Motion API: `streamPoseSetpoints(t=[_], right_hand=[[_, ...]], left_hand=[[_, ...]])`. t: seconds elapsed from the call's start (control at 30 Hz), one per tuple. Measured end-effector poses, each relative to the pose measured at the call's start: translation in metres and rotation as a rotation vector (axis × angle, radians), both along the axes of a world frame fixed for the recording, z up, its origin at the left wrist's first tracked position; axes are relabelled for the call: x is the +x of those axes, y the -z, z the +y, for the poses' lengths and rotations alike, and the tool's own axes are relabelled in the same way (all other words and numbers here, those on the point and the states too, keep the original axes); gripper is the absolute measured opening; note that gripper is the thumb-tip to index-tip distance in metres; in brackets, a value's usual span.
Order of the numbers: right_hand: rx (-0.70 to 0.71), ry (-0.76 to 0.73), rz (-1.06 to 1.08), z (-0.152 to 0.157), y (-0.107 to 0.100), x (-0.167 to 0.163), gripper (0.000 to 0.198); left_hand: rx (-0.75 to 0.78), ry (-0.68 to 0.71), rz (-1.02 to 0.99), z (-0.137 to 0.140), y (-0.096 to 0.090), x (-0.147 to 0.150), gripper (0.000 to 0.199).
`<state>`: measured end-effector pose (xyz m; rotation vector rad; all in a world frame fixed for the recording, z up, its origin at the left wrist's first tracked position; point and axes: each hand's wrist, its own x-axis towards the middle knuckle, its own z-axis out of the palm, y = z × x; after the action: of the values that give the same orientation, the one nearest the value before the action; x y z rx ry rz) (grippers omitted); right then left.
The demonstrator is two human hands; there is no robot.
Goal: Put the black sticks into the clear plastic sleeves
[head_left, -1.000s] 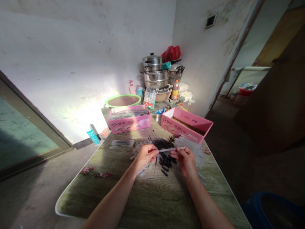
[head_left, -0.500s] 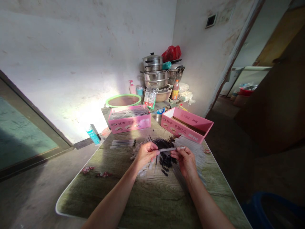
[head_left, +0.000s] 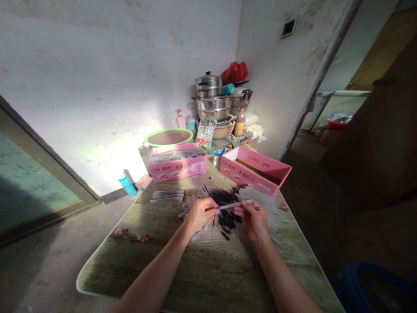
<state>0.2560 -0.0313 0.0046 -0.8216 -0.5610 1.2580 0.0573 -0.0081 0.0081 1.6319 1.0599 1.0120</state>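
Observation:
Between my two hands, above the table [head_left: 211,269], is a thin pale translucent tube [head_left: 232,204]. My left hand [head_left: 200,214] pinches its left end with thumb and fingertips. My right hand [head_left: 252,217] grips the right end, fingers closed. Beneath and behind them lies a heap of small black pieces [head_left: 220,195], too small to name. Many pale tubes [head_left: 260,200] are spread to the right of the heap, and more whitish pieces lie partly hidden behind my left hand. A small row of tubes [head_left: 167,196] rests at the left.
A pink box [head_left: 177,171] full of tubes stands at the back left. Another pink box [head_left: 250,176] stands at the back right. Beyond are a green-rimmed round tray [head_left: 150,141], stacked steel pots [head_left: 213,104] and an orange-capped bottle [head_left: 240,124]. A blue tub [head_left: 348,278] sits at lower right.
The tube is tilted a little more, its left end slightly lower and right end slightly higher. My left hand has shifted slightly down and right; both hands keep their hold.

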Motion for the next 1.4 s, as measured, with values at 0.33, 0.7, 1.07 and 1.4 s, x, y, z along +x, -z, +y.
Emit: streamPoseSetpoints(t=[0.33,0.7,1.07,1.4], right_hand=[[0.036,-0.118,-0.075,-0.003,-0.003,-0.004,0.025],[0.001,0.028,-0.071,-0.003,-0.004,0.002,0.025],[-0.029,0.005,-0.104,-0.002,-0.006,0.005,0.026],[-0.049,-0.099,-0.136,-0.005,-0.007,-0.001,0.026]], left_hand=[[0.22,-0.054,0.222,-0.003,-0.006,-0.001,0.007],[0.232,-0.165,0.076,0.003,-0.012,-0.012,0.022],[0.573,-0.094,0.627,0.015,-0.004,-0.01,0.023],[0.567,0.002,0.825,0.018,-0.005,-0.006,0.026]])
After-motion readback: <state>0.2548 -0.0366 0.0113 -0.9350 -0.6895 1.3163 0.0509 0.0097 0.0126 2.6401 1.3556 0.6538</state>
